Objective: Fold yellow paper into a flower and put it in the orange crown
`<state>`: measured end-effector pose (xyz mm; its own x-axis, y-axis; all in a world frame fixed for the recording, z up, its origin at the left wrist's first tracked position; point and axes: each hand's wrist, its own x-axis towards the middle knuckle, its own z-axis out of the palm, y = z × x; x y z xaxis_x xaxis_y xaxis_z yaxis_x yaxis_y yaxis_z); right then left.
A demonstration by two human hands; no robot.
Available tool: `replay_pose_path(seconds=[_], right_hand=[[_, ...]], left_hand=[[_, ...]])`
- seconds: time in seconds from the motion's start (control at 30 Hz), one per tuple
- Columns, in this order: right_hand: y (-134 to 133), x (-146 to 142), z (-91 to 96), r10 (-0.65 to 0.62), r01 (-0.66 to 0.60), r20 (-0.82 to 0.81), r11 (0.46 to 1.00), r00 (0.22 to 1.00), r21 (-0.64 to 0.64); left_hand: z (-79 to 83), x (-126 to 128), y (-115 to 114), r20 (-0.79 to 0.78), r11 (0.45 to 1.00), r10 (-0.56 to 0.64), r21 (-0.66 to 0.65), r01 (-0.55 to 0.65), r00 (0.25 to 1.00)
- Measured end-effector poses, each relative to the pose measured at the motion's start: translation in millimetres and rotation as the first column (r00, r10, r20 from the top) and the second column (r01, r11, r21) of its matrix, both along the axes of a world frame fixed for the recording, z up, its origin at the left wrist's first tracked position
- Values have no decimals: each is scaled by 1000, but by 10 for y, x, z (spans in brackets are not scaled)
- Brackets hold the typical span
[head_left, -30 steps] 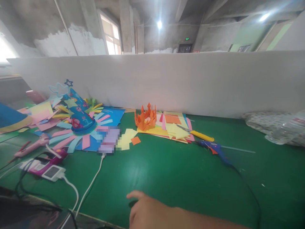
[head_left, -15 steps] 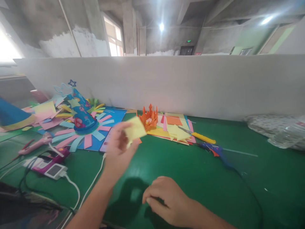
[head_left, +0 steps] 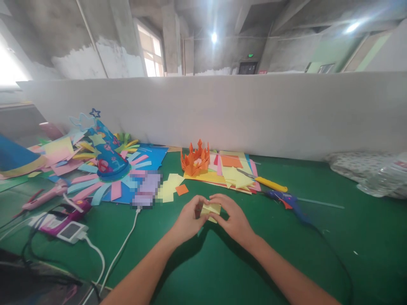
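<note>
Between my two hands is a small yellow paper square point(head_left: 213, 210), with a raised crease or curled edge across it. My left hand point(head_left: 192, 216) pinches its left side and my right hand point(head_left: 233, 218) pinches its right side, the fingertips of both nearly meeting over the paper. Just beyond them an orange paper square point(head_left: 182, 189) lies beside several loose yellow paper squares point(head_left: 168, 188). Behind these stands an orange folded-paper crown point(head_left: 195, 161), resting on a stack of coloured sheets point(head_left: 206, 175).
A yellow-handled cutter point(head_left: 271, 184) and a blue glue gun point(head_left: 284, 198) lie to the right. Leftward are a blue cone hat point(head_left: 110, 156), a pink glue gun point(head_left: 47, 197), a power strip point(head_left: 71, 231) and cables. A plastic bottle point(head_left: 386, 180) sits far right on the green table point(head_left: 286, 245).
My left hand has brought the yellow paper down and rightward to the middle. My right hand has moved up and taken hold of its other side.
</note>
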<state>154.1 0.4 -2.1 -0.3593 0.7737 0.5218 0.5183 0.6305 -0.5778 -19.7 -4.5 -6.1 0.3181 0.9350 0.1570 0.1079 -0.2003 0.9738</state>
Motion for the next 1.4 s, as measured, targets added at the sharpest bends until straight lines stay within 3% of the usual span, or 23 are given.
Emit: replay_pose_path(seconds=[0.13,0.27,0.47,0.57,0.73,0.9,1.13,1.23,1.4], right_hand=[[-14,26,-125,-71,67,-52,995,996,-77],[-13,51,-128,-180,116,-230,956,956,-268],[19,42,-148,-127,-79,-466,914,876,-397],[14,29,-144,-117,-114,-502,907,857,-406],[-9,24,-114,-120,-96,-457,902,881,-421],[0,27,-108,-65,-49,-349,950,935,-307],[-34,-3,-108,-23,-87,-333,945,943,-314],[-47,-14,-110,-31,-79,-330,946,944,-315],[-51,-26,-139,-27,-47,-292,968,956,-244]], left_hand=[[-79,46,40,131,997,44,-74,-35,990],[-42,20,46,45,998,55,-24,-54,997],[23,-5,12,-143,993,25,118,-8,989],[34,-4,2,-155,989,25,148,-2,988],[-2,-23,33,-133,990,133,57,-126,982],[-39,-36,97,33,992,128,-24,-127,991],[-27,-8,112,238,960,228,-216,-178,944],[-66,5,103,242,940,227,-306,-148,943],[-131,7,125,196,932,256,-309,-188,947]])
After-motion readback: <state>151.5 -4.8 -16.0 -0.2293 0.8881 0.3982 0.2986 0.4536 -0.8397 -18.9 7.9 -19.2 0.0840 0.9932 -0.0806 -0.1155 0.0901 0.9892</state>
